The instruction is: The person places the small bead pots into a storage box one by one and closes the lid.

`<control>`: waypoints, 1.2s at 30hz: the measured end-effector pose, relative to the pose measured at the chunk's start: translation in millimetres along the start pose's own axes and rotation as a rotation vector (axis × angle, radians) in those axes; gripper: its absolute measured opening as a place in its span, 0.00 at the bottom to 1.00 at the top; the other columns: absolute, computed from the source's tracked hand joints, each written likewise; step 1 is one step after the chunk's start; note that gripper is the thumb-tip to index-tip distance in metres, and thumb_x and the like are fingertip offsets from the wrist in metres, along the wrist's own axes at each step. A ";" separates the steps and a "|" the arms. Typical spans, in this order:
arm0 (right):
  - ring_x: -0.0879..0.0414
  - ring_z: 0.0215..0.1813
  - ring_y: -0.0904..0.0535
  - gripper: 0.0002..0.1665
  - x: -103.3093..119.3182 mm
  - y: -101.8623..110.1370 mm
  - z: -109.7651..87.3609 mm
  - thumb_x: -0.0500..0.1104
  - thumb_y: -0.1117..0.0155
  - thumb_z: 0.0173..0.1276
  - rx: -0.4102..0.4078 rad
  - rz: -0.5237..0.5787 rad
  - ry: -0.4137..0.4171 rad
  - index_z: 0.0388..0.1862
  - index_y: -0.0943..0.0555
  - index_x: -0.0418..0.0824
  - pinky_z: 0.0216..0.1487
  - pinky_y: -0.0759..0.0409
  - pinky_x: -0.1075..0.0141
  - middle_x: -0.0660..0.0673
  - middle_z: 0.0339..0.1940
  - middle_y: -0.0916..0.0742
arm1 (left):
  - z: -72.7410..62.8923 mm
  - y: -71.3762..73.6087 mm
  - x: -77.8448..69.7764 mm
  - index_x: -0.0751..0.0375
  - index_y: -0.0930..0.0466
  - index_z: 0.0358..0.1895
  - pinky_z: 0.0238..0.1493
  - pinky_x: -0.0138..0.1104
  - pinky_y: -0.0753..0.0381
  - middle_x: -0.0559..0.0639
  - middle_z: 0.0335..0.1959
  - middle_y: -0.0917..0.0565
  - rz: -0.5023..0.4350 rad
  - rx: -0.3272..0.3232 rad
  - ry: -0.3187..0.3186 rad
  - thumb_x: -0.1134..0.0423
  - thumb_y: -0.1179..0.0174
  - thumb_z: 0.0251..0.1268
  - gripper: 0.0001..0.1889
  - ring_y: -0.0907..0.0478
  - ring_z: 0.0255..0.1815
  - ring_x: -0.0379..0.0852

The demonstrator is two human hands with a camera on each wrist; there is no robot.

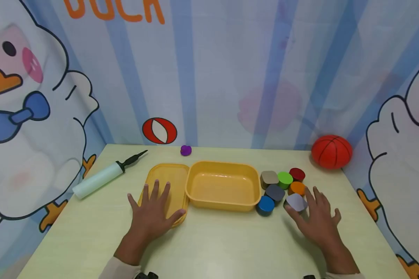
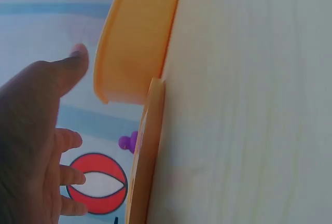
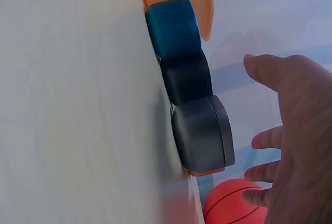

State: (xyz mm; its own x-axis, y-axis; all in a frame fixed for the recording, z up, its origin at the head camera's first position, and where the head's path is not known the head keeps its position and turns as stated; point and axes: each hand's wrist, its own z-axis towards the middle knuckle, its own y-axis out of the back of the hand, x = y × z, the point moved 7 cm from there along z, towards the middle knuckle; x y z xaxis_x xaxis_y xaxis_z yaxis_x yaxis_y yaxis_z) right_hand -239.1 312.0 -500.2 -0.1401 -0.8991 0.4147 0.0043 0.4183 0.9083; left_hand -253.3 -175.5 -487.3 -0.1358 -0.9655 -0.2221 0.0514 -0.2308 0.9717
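Note:
My left hand (image 1: 150,217) hovers with spread fingers over a flat yellow lid (image 1: 172,174), and the left wrist view shows a gap between them. Beside the lid, a yellow rectangular tub (image 1: 223,206) has nothing in it. My right hand (image 1: 317,224), fingers spread, is above and beside a pale grey-topped pot (image 1: 296,201) and grips nothing. Several small pots cluster to the tub's right, among them a blue one (image 1: 265,205), a dark grey one (image 1: 274,192), a beige one (image 1: 269,178), a green one (image 1: 285,179), an orange one (image 1: 296,188) and a red one (image 1: 297,174).
A hand pump (image 1: 101,180) with a black nozzle lies at the left. The small purple object (image 1: 186,150) sits near the back edge. At the back right corner rests a red ball (image 1: 331,152) with basketball lines. A printed duck curtain (image 1: 223,77) surrounds the pale table (image 1: 223,244).

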 end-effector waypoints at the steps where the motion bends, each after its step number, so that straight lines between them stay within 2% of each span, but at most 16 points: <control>1: 0.20 0.85 0.53 0.66 0.0 0.9 1.3 0.79 0.44 0.76 -0.008 0.007 0.008 0.91 0.50 0.35 0.71 0.58 0.08 0.20 0.88 0.48 | 0.8 -0.1 -3.7 0.48 0.45 0.90 0.75 0.87 0.68 0.64 0.92 0.47 -0.009 0.001 -0.015 0.18 0.49 0.70 0.55 0.51 0.90 0.78; 9: 0.21 0.84 0.44 0.53 -8.5 7.7 23.1 0.69 0.43 0.83 -0.077 0.105 0.054 0.88 0.42 0.34 0.70 0.44 0.14 0.21 0.86 0.39 | 13.0 3.0 -24.8 0.46 0.48 0.91 0.79 0.85 0.64 0.60 0.92 0.45 -0.061 -0.007 -0.099 0.22 0.45 0.72 0.53 0.45 0.90 0.73; 18: 0.23 0.82 0.36 0.40 -21.2 18.6 37.9 0.57 0.38 0.84 -0.176 0.280 0.122 0.82 0.31 0.33 0.79 0.37 0.23 0.24 0.82 0.29 | 32.4 2.9 -36.9 0.46 0.50 0.91 0.80 0.83 0.61 0.59 0.92 0.45 -0.136 0.010 -0.156 0.24 0.45 0.73 0.53 0.40 0.89 0.68; 20: 0.25 0.81 0.33 0.39 -21.5 19.0 37.2 0.56 0.37 0.84 -0.192 0.301 0.128 0.81 0.29 0.33 0.79 0.35 0.25 0.24 0.81 0.28 | 34.2 0.2 -37.9 0.46 0.49 0.91 0.81 0.82 0.61 0.58 0.92 0.44 -0.171 0.013 -0.148 0.24 0.44 0.73 0.52 0.40 0.89 0.68; 24: 0.27 0.78 0.31 0.42 -26.7 14.2 33.0 0.59 0.35 0.82 -0.168 0.322 0.106 0.82 0.29 0.34 0.76 0.32 0.24 0.26 0.81 0.28 | 35.6 -10.5 -39.6 0.47 0.44 0.90 0.81 0.82 0.60 0.57 0.91 0.42 -0.287 0.000 -0.136 0.27 0.41 0.73 0.50 0.39 0.89 0.67; 28: 0.29 0.75 0.31 0.46 -31.4 10.3 27.8 0.63 0.33 0.79 -0.144 0.329 0.085 0.83 0.30 0.35 0.70 0.27 0.25 0.28 0.79 0.28 | 36.1 -19.9 -41.5 0.49 0.40 0.89 0.81 0.82 0.58 0.56 0.91 0.40 -0.378 -0.037 -0.155 0.30 0.38 0.74 0.48 0.39 0.89 0.66; 33: 0.34 0.67 0.26 0.44 -30.6 12.9 17.9 0.59 0.24 0.74 -0.188 0.330 0.128 0.79 0.24 0.37 0.64 0.23 0.32 0.31 0.71 0.22 | 34.6 -21.5 -40.8 0.51 0.36 0.87 0.79 0.83 0.54 0.56 0.89 0.37 -0.411 -0.117 -0.186 0.35 0.35 0.73 0.46 0.35 0.87 0.66; 36: 0.39 0.64 0.25 0.41 -29.1 14.0 13.9 0.56 0.20 0.71 -0.201 0.345 0.158 0.75 0.21 0.38 0.62 0.24 0.39 0.33 0.68 0.20 | 33.7 -20.9 -40.6 0.52 0.35 0.86 0.78 0.84 0.53 0.55 0.89 0.36 -0.419 -0.134 -0.199 0.36 0.33 0.72 0.45 0.34 0.87 0.65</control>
State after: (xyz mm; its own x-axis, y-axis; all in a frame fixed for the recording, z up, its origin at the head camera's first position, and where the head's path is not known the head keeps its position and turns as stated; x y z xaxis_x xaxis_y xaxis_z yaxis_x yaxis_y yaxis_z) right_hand -248.7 345.9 -500.3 0.0562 -0.7260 0.6854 0.2191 0.6787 0.7010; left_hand -282.2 -127.3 -495.9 -0.3577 -0.7475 -0.5598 0.0769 -0.6210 0.7800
